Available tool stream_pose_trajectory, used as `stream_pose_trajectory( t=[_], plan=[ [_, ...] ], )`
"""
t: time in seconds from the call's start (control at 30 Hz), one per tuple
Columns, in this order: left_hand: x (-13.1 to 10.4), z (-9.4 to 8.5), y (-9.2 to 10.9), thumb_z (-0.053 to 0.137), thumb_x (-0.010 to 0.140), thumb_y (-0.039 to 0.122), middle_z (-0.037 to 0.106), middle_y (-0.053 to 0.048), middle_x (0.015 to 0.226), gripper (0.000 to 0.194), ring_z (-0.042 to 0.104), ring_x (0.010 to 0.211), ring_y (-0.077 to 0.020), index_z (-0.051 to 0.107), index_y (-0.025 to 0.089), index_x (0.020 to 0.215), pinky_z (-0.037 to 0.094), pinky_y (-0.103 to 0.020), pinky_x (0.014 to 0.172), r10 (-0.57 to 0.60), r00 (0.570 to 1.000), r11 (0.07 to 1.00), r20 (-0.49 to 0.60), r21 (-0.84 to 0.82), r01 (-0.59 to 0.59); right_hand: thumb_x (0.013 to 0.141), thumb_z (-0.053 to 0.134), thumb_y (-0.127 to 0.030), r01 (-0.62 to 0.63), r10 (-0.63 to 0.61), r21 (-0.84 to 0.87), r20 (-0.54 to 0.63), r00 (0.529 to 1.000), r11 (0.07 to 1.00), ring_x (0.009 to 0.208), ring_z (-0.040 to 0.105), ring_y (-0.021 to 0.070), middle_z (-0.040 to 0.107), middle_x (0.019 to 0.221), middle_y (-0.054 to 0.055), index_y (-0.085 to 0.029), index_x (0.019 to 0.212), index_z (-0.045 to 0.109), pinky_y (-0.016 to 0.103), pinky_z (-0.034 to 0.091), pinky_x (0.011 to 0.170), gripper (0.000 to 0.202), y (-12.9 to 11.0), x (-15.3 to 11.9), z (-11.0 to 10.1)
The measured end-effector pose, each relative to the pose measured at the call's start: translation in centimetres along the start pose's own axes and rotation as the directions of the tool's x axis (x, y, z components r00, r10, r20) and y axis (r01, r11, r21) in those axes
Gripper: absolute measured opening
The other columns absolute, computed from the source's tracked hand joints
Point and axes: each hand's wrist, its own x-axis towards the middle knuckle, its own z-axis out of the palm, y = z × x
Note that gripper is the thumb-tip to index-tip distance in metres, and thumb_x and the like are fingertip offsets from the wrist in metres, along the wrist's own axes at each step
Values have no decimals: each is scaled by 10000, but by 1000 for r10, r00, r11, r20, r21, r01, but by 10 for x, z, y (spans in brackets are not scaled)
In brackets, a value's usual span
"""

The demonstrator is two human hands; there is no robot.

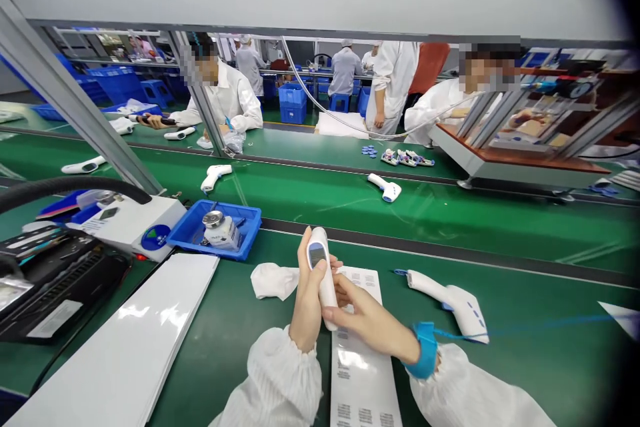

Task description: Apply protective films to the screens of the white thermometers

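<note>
Between my hands I see a white infrared thermometer [326,287] with a small grey screen, held upright over the bench. My left hand [307,300] is wrapped round its upper part, thumb just below the screen. The fingers of my right hand [365,317] close on its lower end; a blue band circles that wrist. Beneath lies a sheet of printed labels [363,373]. A crumpled white cloth [273,281] rests left of my left hand. Right of my right hand, another white thermometer [457,303] lies on its side.
A green conveyor belt [310,197] crosses ahead, carrying several thermometers [385,187]. At left are a blue tray [215,230] with a metal-capped bottle, a white box [133,220] and a stack of white sheets [120,340]. A metal post [95,107] slants at left; co-workers sit beyond.
</note>
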Motion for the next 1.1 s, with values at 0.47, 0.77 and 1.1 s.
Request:
stream_pose_trajectory(
  t=[0.47,0.77,1.1],
  plan=[
    [10,-1,16,341,923,603,556,-59,1278,545,567,1095,-208,379,358,1409,503,-315,846,39,991,990,-126,138,-21,881,575,-346,-7,0,-123,-60,998,992,896,595,178,631,1044,30,-224,1120,511,301,468,786,276,-15,0,-15],
    [40,-49,-61,572,717,717,595,-19,669,637,574,644,-164,645,135,966,516,-300,656,121,954,959,-274,282,-41,879,599,-360,-379,30,-473,-594,804,795,1015,602,225,629,1131,111,-139,1126,561,355,475,860,334,25,167,-108],
    [54,-52,-92,564,627,803,518,8,504,699,451,395,-107,681,139,811,389,-214,358,108,952,943,-286,334,-7,921,569,-326,-628,75,-231,-904,421,743,1034,604,218,578,1227,89,-168,1217,550,432,525,863,336,23,197,-199]
  ],
)
